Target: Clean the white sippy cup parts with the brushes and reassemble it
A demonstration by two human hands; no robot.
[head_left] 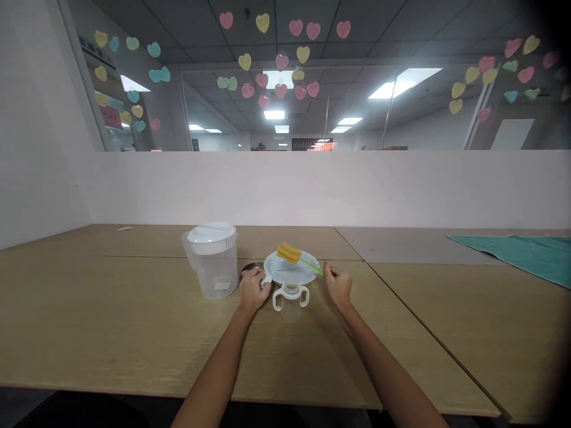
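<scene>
My right hand (338, 283) is closed round the thin green handle of a sponge brush (289, 253). The brush's yellow sponge head points left, over a pale round plate (307, 273). My left hand (253, 289) has its fingers curled round a small white part (266, 279), mostly hidden, perhaps a bottle cap. Between my hands a clear baby bottle (291, 304) with two white side handles stands upright and uncapped. Partly hidden behind my left hand is a dark, shiny round dish (250, 267).
A clear plastic pitcher (217, 267) with a white lid stands left of my left hand. A green cloth (526, 252) lies at the far right of the wooden table (134, 333). At the back rises a white wall (312, 187) below a window with heart-shaped notes.
</scene>
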